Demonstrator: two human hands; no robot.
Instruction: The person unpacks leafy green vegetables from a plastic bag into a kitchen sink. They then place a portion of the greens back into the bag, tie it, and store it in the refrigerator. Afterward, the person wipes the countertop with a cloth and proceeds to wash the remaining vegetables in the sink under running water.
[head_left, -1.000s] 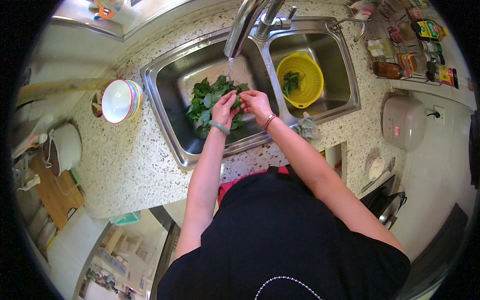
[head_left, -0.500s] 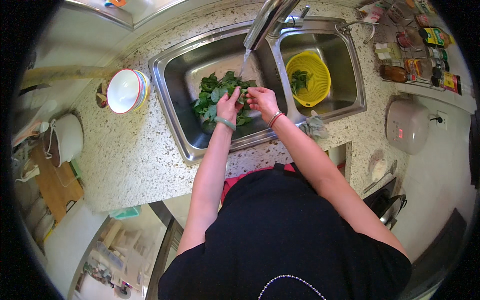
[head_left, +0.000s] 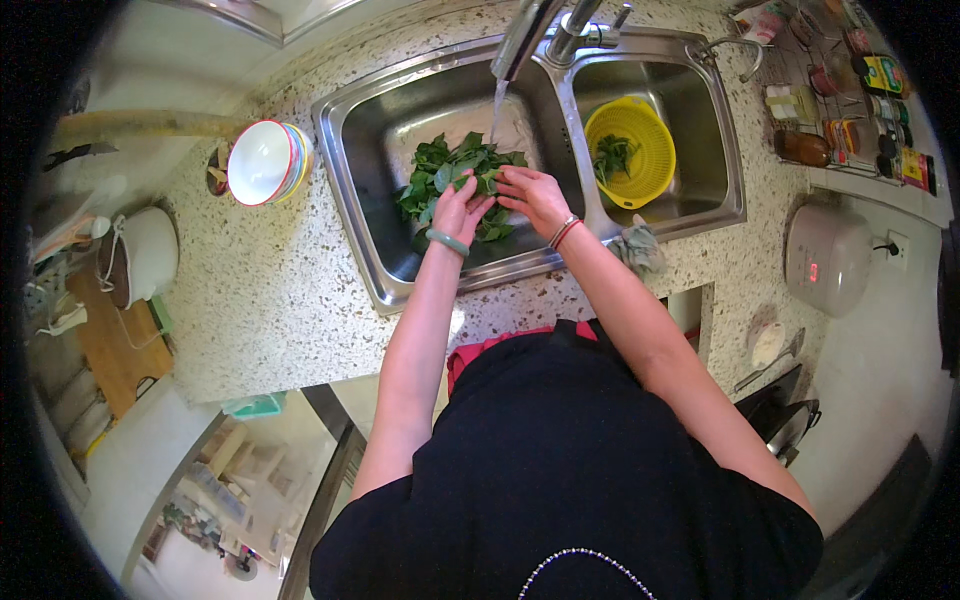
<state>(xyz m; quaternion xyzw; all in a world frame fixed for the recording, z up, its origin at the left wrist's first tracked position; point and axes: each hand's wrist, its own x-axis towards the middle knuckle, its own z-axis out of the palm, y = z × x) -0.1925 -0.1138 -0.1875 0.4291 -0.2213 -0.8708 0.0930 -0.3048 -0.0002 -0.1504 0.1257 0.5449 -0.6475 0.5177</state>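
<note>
A pile of dark leafy greens (head_left: 440, 165) lies in the left sink basin (head_left: 385, 120), with water running down beside it from the faucet (head_left: 525, 45). Over the near right side of the pile, my left hand (head_left: 460, 212) curls around some leaves, its thumb pointing up; a pale green bangle circles the wrist. Facing it, my right hand (head_left: 540, 200) has its fingertips closed on a leaf between the two hands. In the right basin (head_left: 690, 110), a yellow colander (head_left: 655, 150) holds a small bunch of greens (head_left: 613, 155).
Stacked bowls (head_left: 262, 165) stand left of the sink on the speckled counter (head_left: 240, 290). A grey cloth (head_left: 638, 247) hangs at the sink's front rim. At right are a rack of jars and bottles (head_left: 850, 120) and a rice cooker (head_left: 828, 260). A wooden board (head_left: 115, 345) is far left.
My right hand's fingers have gone from a tight pinch to a flatter, more spread hold on the leaf. The whole view has shifted slightly; both hands remain over the pile.
</note>
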